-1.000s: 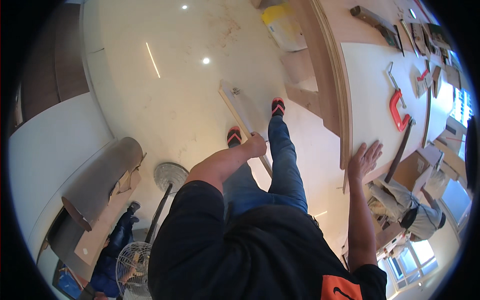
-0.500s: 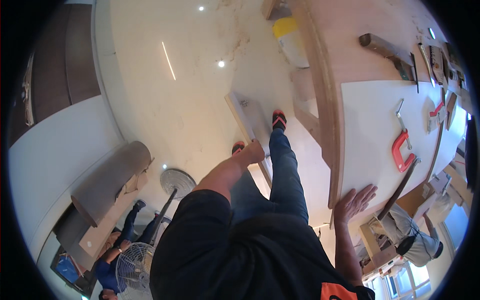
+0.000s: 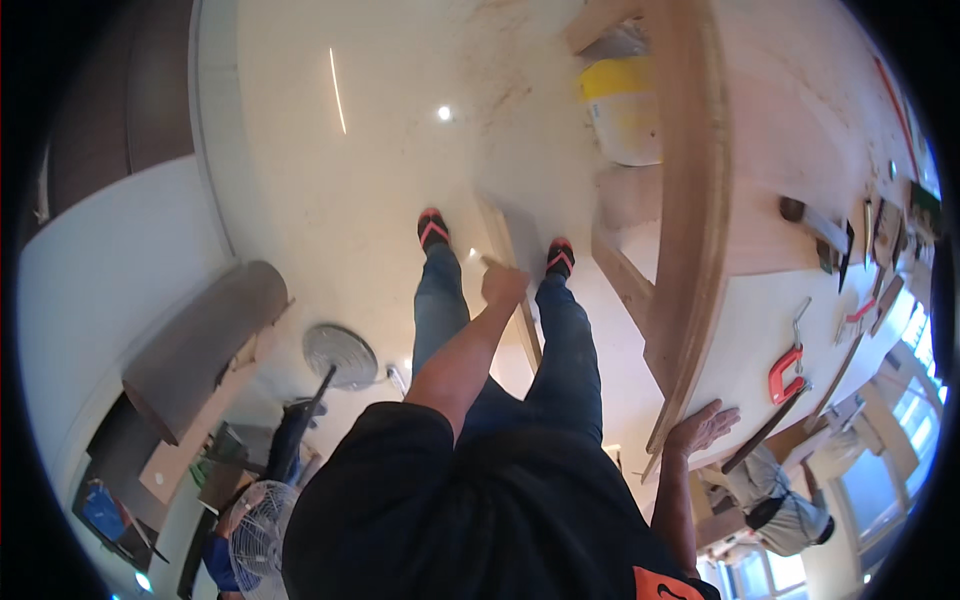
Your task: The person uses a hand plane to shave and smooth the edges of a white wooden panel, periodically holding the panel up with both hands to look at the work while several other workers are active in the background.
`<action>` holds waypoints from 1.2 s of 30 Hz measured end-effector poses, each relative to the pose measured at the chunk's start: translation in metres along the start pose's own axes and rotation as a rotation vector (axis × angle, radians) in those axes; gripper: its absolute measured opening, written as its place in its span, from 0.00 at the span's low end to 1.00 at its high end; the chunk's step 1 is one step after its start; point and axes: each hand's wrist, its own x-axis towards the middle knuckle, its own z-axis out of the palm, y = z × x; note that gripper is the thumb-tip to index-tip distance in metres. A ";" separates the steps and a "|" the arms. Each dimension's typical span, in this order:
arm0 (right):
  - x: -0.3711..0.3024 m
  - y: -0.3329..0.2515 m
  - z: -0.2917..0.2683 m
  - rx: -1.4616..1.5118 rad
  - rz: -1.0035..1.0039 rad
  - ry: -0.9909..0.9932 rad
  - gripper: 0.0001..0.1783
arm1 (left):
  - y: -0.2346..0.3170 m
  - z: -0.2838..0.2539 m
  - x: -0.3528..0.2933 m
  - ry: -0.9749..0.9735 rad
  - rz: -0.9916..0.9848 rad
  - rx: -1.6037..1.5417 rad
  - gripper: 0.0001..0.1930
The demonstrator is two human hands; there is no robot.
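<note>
My left hand [image 3: 505, 287] is closed at the edge of a pale wooden board [image 3: 497, 228] that stands tilted between my legs. The fingers hide the spot they grip. My right hand [image 3: 705, 428] lies flat, fingers stretched, on the near corner of a white sheet [image 3: 745, 330] on top of the wooden workbench [image 3: 690, 200]. Just beyond it on the sheet is a red C-clamp [image 3: 785, 378]. A tool with a thick round handle [image 3: 815, 222] lies farther along the bench, among several smaller tools.
Under the bench stands a yellow and white bucket [image 3: 625, 110]. On the left are a large brown roll [image 3: 210, 350] and a standing fan [image 3: 262, 540] with a round base [image 3: 340, 357]. One person [image 3: 775, 510] bends beyond the bench; another is partly hidden behind the fan.
My view has shifted, with the bench now reaching farther into it. My left foot has stepped out to the left of the board. Both hands keep much the same places.
</note>
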 end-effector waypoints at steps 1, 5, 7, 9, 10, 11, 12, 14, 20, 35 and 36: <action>-0.003 0.005 0.001 -0.018 -0.022 -0.009 0.51 | -0.004 -0.001 0.016 -0.169 -0.007 0.059 0.51; -0.001 0.011 0.013 0.022 -0.023 -0.020 0.48 | -0.026 0.012 0.042 -0.074 -0.165 -0.029 0.40; 0.017 0.059 -0.006 -0.304 -0.272 0.035 0.43 | -0.013 0.023 0.029 -0.160 -0.008 -0.112 0.32; 0.004 0.029 0.021 0.001 -0.092 -0.040 0.40 | -0.067 0.008 0.067 -0.047 -0.049 -0.135 0.23; 0.015 0.047 0.025 -0.148 -0.228 -0.037 0.38 | -0.082 0.006 0.074 -0.075 -0.042 -0.119 0.21; 0.020 0.063 0.028 -0.296 -0.359 -0.030 0.39 | -0.091 0.004 0.080 -0.106 -0.029 -0.100 0.18; 0.019 0.071 0.024 -0.488 -0.508 0.083 0.39 | -0.085 0.008 0.078 -0.123 -0.028 -0.102 0.18; 0.025 0.087 0.013 -0.465 -0.451 0.045 0.41 | -0.084 0.019 0.056 -0.160 -0.136 -0.193 0.16; 0.018 0.094 0.016 -0.436 -0.610 0.083 0.43 | -0.114 0.040 0.042 -0.168 -0.081 -0.170 0.17; 0.009 0.059 0.010 -0.312 -0.842 0.112 0.36 | -0.124 0.057 0.049 -0.093 0.079 -0.235 0.20; 0.009 0.061 0.011 -0.297 -0.838 0.115 0.36 | -0.125 0.061 0.049 -0.093 0.078 -0.267 0.20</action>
